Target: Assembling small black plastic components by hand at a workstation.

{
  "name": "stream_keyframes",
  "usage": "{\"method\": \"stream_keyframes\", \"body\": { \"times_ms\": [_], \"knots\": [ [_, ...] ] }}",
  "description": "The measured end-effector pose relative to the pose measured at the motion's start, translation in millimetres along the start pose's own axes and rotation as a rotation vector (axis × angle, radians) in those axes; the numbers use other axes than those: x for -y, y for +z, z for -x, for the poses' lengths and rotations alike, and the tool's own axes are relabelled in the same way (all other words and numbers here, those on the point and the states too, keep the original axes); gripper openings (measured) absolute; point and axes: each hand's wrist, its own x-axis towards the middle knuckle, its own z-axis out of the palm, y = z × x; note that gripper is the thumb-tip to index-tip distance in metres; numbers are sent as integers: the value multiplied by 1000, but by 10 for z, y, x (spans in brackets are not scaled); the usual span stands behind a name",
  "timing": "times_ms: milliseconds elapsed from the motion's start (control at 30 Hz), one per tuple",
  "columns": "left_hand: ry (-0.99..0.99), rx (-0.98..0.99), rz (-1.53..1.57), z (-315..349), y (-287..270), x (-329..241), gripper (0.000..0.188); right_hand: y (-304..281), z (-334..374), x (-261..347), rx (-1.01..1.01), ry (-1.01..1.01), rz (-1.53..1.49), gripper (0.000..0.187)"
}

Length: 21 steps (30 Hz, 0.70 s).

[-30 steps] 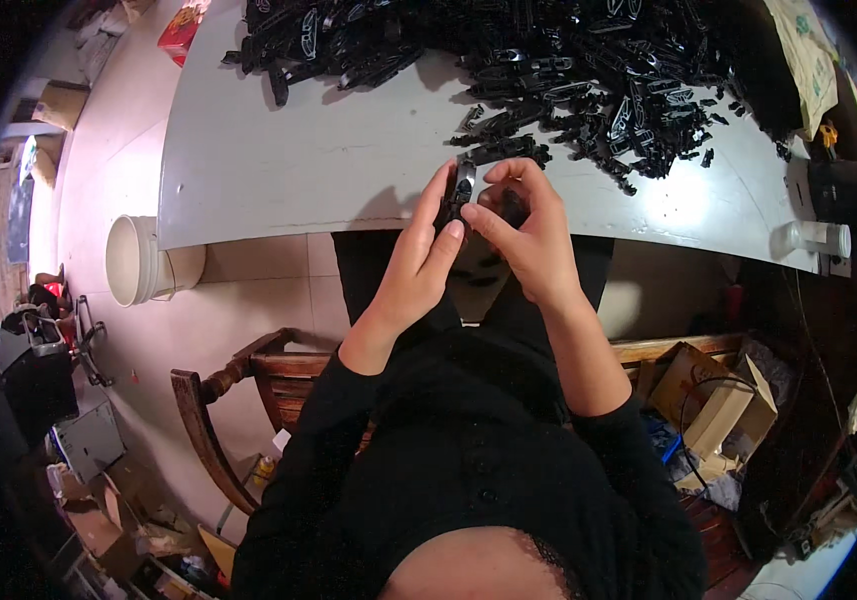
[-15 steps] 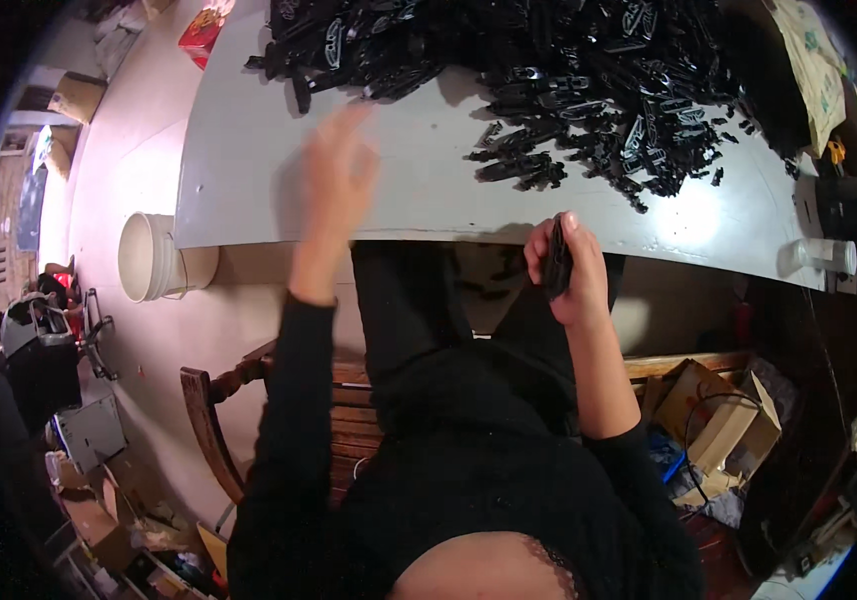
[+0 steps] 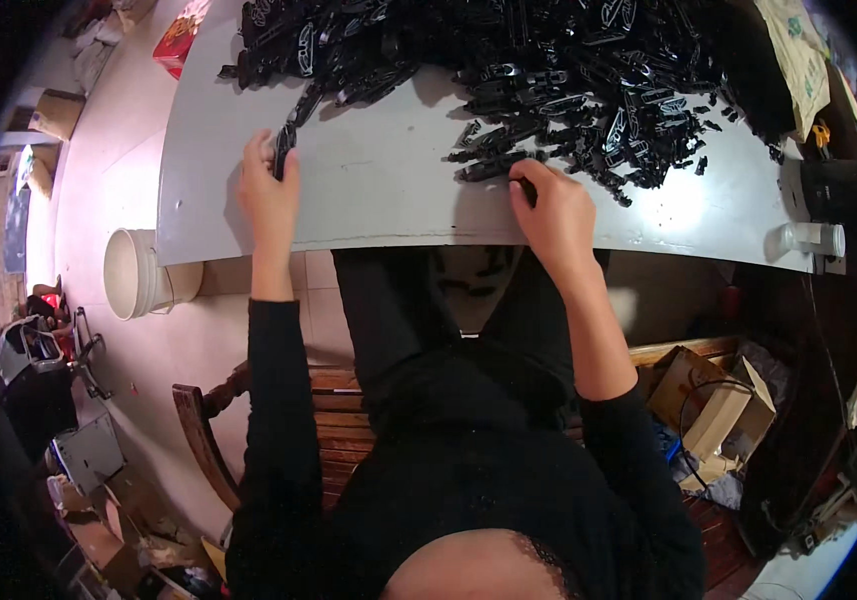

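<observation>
On the left of the table, my left hand (image 3: pixel 271 195) is closed round a slim black plastic piece (image 3: pixel 282 155) that stands up between thumb and fingers. Its upper end meets or overlaps another dark piece behind it. My right hand (image 3: pixel 561 215) rests at the near edge of a spread of small black plastic parts (image 3: pixel 494 168), thumb and fingers drawn together. Something dark shows beneath its fingers, but its shape is hidden. Beyond both hands lies a large heap of long black plastic pieces (image 3: pixel 549 60), some with pale outlined shapes on them.
The grey table (image 3: pixel 379 200) ends just before my lap. A clear plastic cup (image 3: pixel 814 240) lies at its right corner, near a pale bag (image 3: pixel 794 60). A white bucket (image 3: pixel 134 275) stands on the floor at left. Behind me are a wooden bench (image 3: pixel 344 415) and an open cardboard box (image 3: pixel 714 410).
My left hand has moved left and now grips a black piece. My right hand has moved from the table edge, where it held a dark flat piece, forward to the small parts.
</observation>
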Motion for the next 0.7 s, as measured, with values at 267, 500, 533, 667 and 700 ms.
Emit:
{"method": "stream_keyframes", "body": {
  "times_ms": [267,500,533,667,700],
  "knots": [
    [-289,203,642,446,-28,-588,29,-299,-48,-309,36,181,-351,7],
    [-341,433,906,732,125,-994,30,-10,-114,-244,-67,29,268,20],
    [-331,473,924,765,149,-1016,29,-11,-101,-259,-68,30,269,20],
    [-439,567,1098,821,77,-1265,33,-245,-15,-95,142,318,-402,15],
    [-420,600,1103,847,93,-1291,36,-279,64,-32,207,371,-778,13]
  ]
}}
